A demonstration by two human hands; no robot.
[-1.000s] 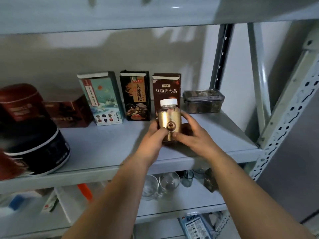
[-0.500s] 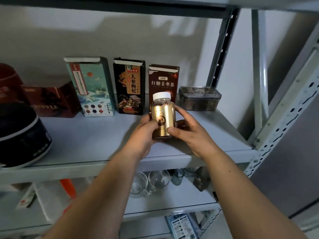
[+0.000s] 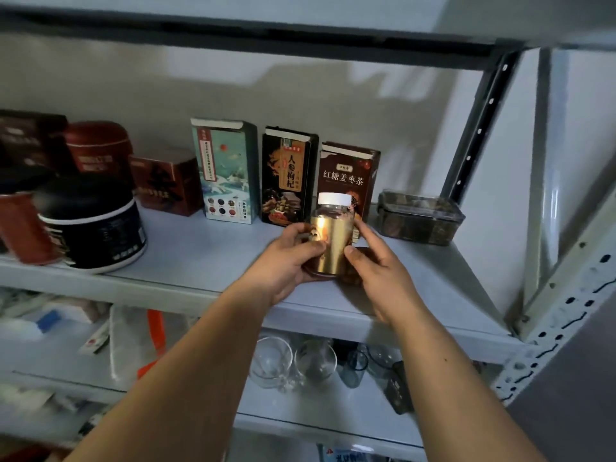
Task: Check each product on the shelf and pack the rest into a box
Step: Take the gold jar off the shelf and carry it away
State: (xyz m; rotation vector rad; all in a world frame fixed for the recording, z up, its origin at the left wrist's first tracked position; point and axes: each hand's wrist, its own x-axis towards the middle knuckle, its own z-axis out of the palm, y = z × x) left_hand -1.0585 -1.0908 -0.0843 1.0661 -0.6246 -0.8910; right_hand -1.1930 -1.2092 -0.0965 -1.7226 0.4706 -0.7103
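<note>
A clear jar (image 3: 332, 238) with a white cap and a gold label stands upright over the front of the grey shelf (image 3: 206, 251). My left hand (image 3: 286, 261) grips its left side and base. My right hand (image 3: 376, 261) holds its right side, thumb on the label and forefinger up along the jar. Behind it stand three tall boxes: a teal one (image 3: 225, 171), a black one (image 3: 287, 176) and a brown one (image 3: 348, 176). A clear lidded tub (image 3: 418, 216) sits to the right.
At the left of the shelf are a black round tin (image 3: 95, 228), red tins (image 3: 98, 148) and a dark red box (image 3: 166, 181). Glass cups (image 3: 293, 361) sit on the shelf below. A perforated steel upright (image 3: 566, 295) bounds the right side.
The view has swung left and down, bringing more tins at the left into sight. The jar has turned in my hands, so the label's emblem now sits at its left under my left thumb.
</note>
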